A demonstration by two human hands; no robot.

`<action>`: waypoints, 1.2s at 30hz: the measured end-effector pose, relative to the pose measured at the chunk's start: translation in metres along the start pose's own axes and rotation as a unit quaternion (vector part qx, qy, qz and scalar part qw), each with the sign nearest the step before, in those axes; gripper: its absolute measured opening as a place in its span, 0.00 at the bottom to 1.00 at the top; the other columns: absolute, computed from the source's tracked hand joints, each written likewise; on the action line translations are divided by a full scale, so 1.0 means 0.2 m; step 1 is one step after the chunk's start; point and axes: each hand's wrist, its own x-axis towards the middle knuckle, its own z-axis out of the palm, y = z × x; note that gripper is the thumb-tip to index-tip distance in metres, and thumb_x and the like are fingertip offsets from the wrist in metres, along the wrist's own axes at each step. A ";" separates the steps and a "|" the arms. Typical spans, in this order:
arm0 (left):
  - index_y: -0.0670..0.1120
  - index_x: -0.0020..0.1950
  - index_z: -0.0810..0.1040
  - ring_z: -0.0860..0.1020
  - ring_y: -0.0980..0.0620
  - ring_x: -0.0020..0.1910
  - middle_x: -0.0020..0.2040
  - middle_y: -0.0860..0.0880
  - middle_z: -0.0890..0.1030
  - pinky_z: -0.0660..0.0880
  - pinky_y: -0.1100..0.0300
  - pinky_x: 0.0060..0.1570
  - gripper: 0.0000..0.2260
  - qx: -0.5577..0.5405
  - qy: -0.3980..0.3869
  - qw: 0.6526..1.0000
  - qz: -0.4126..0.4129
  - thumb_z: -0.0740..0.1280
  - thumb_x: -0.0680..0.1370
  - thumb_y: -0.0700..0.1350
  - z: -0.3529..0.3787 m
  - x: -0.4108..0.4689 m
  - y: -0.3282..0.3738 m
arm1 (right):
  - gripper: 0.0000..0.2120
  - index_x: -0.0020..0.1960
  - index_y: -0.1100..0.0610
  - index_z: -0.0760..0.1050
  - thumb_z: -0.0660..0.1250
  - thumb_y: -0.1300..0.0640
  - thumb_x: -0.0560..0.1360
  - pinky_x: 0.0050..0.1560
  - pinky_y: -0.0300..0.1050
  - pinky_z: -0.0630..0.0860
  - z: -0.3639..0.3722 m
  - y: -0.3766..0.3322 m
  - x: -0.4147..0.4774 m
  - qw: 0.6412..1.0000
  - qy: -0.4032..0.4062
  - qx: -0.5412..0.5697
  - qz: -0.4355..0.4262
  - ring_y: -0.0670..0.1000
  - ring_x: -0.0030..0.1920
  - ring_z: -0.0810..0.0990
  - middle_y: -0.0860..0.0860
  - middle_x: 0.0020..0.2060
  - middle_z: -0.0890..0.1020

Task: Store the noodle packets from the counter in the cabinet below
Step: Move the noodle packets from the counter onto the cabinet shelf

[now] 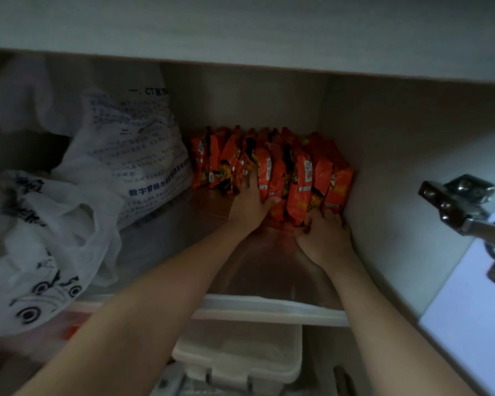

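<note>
Noodle packets (pixel 272 167) stand in a row on the shelf (pixel 183 224), right of the plastic bags (pixel 97 172).

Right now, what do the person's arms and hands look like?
The left forearm and right forearm are bare to the frame's edge; no sleeve shows. The left hand and right hand are ungloved, with no watch, ring or band visible.
</note>
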 end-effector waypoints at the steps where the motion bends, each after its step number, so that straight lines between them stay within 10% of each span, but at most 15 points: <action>1: 0.47 0.77 0.43 0.64 0.42 0.72 0.77 0.42 0.54 0.65 0.46 0.69 0.42 -0.023 -0.032 0.999 -0.010 0.68 0.74 0.54 -0.02 -0.01 -0.01 | 0.19 0.62 0.54 0.71 0.61 0.48 0.74 0.65 0.54 0.65 0.00 0.00 0.00 1.000 -0.002 0.003 -0.001 0.59 0.64 0.68 0.56 0.61 0.72; 7: 0.51 0.76 0.36 0.47 0.50 0.77 0.78 0.49 0.44 0.49 0.51 0.75 0.51 -0.029 -0.064 0.997 -0.023 0.72 0.70 0.57 -0.35 -0.18 0.05 | 0.18 0.61 0.55 0.72 0.61 0.47 0.74 0.66 0.55 0.64 -0.06 -0.01 -0.04 0.999 -0.025 0.026 -0.004 0.59 0.65 0.68 0.56 0.63 0.72; 17: 0.55 0.57 0.79 0.75 0.69 0.51 0.54 0.62 0.79 0.71 0.70 0.56 0.09 0.264 -0.281 0.921 0.054 0.64 0.78 0.50 -1.45 -0.98 0.36 | 0.09 0.51 0.55 0.77 0.62 0.53 0.77 0.53 0.47 0.74 -0.21 -0.21 -0.29 0.999 -0.024 0.013 -0.028 0.57 0.55 0.76 0.55 0.58 0.75; 21: 0.56 0.43 0.82 0.79 0.66 0.40 0.38 0.61 0.82 0.74 0.70 0.41 0.12 0.256 -0.107 0.953 0.123 0.62 0.73 0.59 -1.83 -1.05 0.54 | 0.04 0.50 0.49 0.74 0.64 0.56 0.76 0.43 0.43 0.74 -0.41 -0.67 -0.55 0.965 -0.061 0.134 -0.217 0.46 0.44 0.76 0.47 0.50 0.76; 28: 0.47 0.31 0.79 0.75 0.49 0.29 0.27 0.47 0.78 0.70 0.56 0.34 0.18 0.263 0.290 0.900 0.190 0.58 0.74 0.53 -2.44 -0.83 0.74 | 0.04 0.47 0.54 0.74 0.64 0.60 0.73 0.41 0.44 0.73 -1.19 -1.49 -0.89 0.765 0.043 0.177 -0.617 0.44 0.42 0.72 0.46 0.40 0.75; 36: 0.46 0.36 0.76 0.76 0.45 0.40 0.39 0.46 0.80 0.71 0.57 0.40 0.13 0.398 0.186 0.897 -0.051 0.62 0.77 0.50 -2.93 -0.40 0.35 | 0.05 0.48 0.57 0.77 0.62 0.61 0.74 0.43 0.43 0.71 -1.52 -2.16 -0.46 0.793 0.128 0.078 -0.590 0.46 0.43 0.70 0.46 0.38 0.74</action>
